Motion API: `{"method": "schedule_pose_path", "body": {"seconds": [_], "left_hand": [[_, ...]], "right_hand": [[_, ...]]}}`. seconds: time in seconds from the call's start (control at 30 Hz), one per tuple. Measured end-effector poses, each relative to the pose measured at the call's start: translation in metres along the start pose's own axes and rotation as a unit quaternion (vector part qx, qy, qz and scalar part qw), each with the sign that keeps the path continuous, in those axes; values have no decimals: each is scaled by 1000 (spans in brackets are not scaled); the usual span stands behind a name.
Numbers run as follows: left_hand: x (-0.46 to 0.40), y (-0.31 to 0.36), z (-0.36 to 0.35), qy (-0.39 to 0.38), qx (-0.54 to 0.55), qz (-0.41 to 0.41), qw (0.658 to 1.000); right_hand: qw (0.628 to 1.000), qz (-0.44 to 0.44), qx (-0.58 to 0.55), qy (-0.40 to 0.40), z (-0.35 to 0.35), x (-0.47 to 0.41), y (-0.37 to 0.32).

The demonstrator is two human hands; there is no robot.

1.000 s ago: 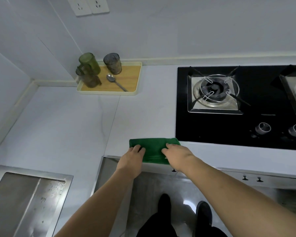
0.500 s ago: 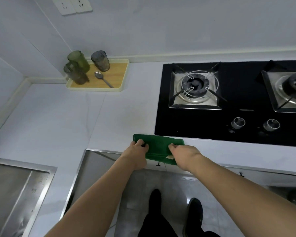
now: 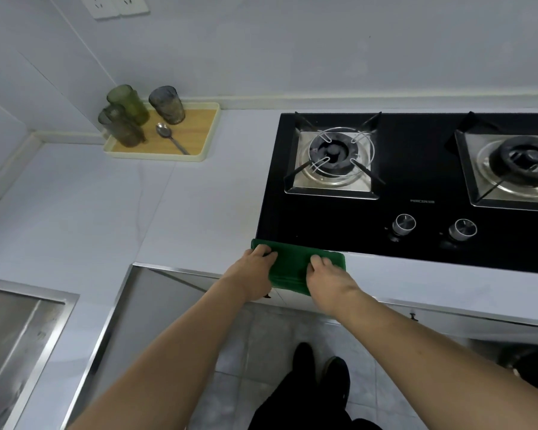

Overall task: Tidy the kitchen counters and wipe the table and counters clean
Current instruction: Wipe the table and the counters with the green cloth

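White counter (image 3: 112, 218): L-shaped, pale stone. Black gas hob (image 3: 416, 181): set into the counter, two burners, two knobs at its front. Steel sink (image 3: 16, 342): lower left. Tray (image 3: 187, 131): back corner, bearing three tumblers and a spoon (image 3: 171, 137). Green cloth (image 3: 294, 268): folded, on the counter's front edge just before the hob's near-left corner. Left hand (image 3: 255, 274): fingers curled, gripping the cloth's left end. Right hand (image 3: 330, 279): fingers curled, gripping its right end.
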State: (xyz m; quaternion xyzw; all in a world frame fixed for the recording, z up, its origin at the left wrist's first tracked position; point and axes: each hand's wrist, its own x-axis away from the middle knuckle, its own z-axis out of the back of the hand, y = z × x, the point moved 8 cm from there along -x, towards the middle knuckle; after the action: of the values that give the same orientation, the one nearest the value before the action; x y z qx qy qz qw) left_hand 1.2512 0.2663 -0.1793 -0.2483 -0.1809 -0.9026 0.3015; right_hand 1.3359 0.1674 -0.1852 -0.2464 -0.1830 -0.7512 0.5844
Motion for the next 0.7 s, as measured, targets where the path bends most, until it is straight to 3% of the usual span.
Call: {"method": "schedule_pose_path", "body": {"seconds": [0.1, 0.4, 0.7], "left_hand": [[-5, -1, 0, 31, -24, -10, 999], [-4, -11, -18, 23, -22, -30, 999], [-7, 25, -19, 23, 42, 11, 999]], "right_hand": [[1000, -7, -8, 10, 3, -5, -3], [996, 23, -76, 30, 1, -1, 2], [997, 52, -62, 14, -6, 11, 36]]}}
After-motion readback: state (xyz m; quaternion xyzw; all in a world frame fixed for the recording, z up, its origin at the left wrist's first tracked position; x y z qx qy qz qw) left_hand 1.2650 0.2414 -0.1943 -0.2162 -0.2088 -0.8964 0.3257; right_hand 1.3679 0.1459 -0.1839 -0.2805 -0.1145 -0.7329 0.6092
